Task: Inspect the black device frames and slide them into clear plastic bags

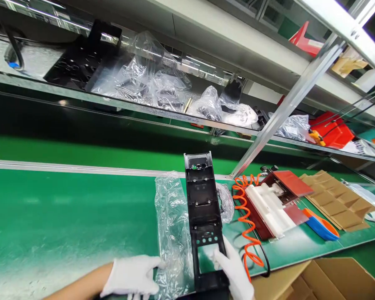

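My right hand (234,266), in a white glove, grips the right edge of a long black frame-like part (203,200) near its lower end. The part has ribs, a row of round holes and a square opening, where some of my fingers show. To its left lies a clear plastic bag (171,216), flat and crinkled on the green bench. My left hand (133,275), also gloved in white, is at the bag's lower left edge with fingers apart. Its fingertips overlap the bag; I cannot tell whether they press on it. The part's bottom end is partly out of frame.
Right of the part are more clear wrap (226,202), a coiled orange air hose (245,208), a red and white device (271,204), a blue and orange tape roll (321,225) and cardboard dividers (340,200). An open carton (340,279) stands below. A shelf (118,100) with bagged parts runs above.
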Demonstrator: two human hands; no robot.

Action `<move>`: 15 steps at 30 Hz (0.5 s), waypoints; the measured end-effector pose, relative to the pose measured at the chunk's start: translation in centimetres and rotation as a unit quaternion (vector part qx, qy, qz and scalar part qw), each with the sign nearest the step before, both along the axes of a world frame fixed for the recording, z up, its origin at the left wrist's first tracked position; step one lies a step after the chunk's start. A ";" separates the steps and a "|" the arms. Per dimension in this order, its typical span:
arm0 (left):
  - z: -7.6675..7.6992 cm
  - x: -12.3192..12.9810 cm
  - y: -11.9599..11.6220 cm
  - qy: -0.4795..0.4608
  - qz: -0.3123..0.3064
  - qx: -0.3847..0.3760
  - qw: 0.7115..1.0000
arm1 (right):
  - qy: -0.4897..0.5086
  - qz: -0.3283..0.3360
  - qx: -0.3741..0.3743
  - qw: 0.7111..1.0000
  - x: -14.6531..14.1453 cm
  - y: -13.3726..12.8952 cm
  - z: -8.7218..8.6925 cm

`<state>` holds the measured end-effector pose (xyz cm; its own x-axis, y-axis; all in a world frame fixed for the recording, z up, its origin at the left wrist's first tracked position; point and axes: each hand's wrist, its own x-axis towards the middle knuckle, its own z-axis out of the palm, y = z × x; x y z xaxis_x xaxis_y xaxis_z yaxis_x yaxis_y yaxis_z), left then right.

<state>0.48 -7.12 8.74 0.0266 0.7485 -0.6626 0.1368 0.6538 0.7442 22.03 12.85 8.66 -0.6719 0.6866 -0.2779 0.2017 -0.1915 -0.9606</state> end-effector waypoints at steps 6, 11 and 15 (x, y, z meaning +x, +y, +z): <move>2.9 -10.4 4.2 0.315 0.146 0.224 0.911 | -0.107 -0.027 0.018 0.994 5.0 1.3 -1.9; -0.6 -14.7 9.6 0.434 0.185 0.255 0.844 | -0.107 0.011 0.004 0.994 5.3 0.5 -2.1; -0.6 -12.5 9.4 0.376 0.237 0.308 0.841 | -0.082 0.055 -0.006 0.995 6.7 0.6 -1.4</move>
<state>-12.02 2.29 8.17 -0.6253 0.7638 0.1600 0.5530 0.2890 0.7815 28.74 13.48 7.30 -0.6873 0.6069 -0.3990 0.3769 -0.1716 -0.9102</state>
